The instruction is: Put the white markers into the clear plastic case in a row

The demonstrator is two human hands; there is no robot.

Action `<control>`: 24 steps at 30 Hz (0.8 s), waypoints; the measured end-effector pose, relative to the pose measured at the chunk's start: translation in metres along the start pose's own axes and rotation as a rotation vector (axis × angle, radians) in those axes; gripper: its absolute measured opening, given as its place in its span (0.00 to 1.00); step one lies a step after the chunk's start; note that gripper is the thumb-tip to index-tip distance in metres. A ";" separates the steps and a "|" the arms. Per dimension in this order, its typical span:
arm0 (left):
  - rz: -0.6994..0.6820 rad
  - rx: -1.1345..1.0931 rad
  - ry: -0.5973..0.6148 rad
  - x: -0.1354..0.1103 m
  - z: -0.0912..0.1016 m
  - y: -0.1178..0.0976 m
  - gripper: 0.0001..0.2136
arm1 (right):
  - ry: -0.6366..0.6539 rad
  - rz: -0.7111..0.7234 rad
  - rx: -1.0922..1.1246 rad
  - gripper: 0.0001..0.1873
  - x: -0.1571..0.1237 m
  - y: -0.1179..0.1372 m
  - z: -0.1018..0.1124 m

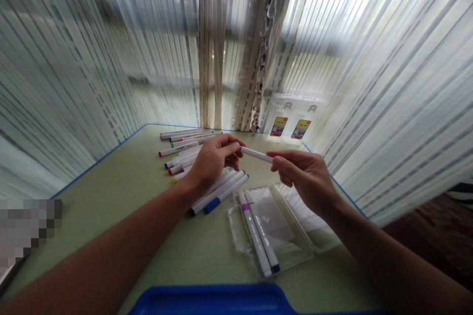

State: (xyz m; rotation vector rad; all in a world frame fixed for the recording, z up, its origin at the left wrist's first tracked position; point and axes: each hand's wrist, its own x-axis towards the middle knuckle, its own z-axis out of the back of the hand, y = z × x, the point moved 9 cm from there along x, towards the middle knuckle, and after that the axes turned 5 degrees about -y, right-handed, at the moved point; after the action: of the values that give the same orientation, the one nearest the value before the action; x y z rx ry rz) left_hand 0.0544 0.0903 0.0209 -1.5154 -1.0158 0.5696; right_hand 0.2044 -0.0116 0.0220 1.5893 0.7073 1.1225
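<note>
- Left hand [216, 157] and right hand [307, 171] pinch opposite ends of a white marker [256, 154] above the table [173, 256].
- Far right, clear packaging [303, 112] bears yellow-topped labels [279, 127], print too small to read.

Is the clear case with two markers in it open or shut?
Open: the clear case lies spread on the table, two markers exposed in one half.

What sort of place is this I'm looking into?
Probably a room in a home, though I can't be sure: sheer striped curtains with light coming through, a green table with blue edging close to them, and markers spread on top.
</note>
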 end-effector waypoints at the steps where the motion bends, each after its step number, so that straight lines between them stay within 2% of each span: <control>1: 0.006 -0.007 -0.006 0.000 0.001 0.000 0.04 | 0.008 -0.008 0.025 0.12 0.000 0.000 -0.001; 6: 0.024 -0.015 -0.022 0.001 0.002 0.002 0.03 | 0.025 -0.041 0.128 0.12 0.001 0.001 -0.004; 14: 0.033 -0.033 -0.033 0.001 0.004 0.003 0.03 | -0.034 -0.123 0.208 0.13 0.002 0.001 -0.003; 24: 0.039 -0.029 -0.044 0.002 0.006 0.003 0.05 | 0.018 -0.152 0.252 0.12 0.002 -0.001 -0.004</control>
State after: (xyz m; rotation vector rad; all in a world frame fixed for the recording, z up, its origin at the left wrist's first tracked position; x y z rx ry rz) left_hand 0.0515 0.0959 0.0168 -1.5567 -1.0342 0.6199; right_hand 0.2018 -0.0083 0.0220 1.7040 0.9962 0.9659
